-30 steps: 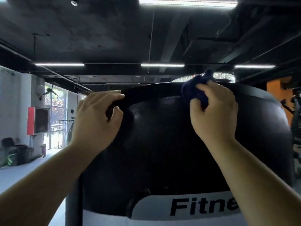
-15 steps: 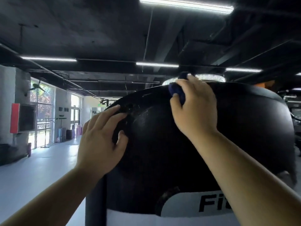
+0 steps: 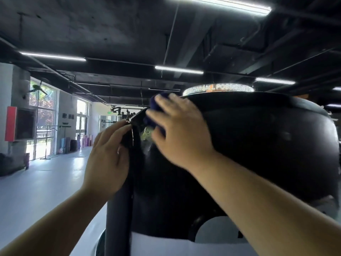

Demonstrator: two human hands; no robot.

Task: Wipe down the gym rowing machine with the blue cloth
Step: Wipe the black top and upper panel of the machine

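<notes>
Cloth (image 3: 154, 105), bunched in the curled fingers of our right hand (image 3: 180, 132) on the upper rim of the rower (image 3: 258, 145), wants firm overlapping strokes while our left hand (image 3: 107, 156) grips that rim.

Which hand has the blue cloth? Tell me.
The right hand: it bunches the blue cloth against the black housing, while the left hand grips the housing's edge.

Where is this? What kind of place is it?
Most likely a gym. A big black exercise machine is up close, rolled mats stand by the windows, and a glowing ring sign overhead reads "ALL POSSIBILITIES", like a workout slogan.
</notes>
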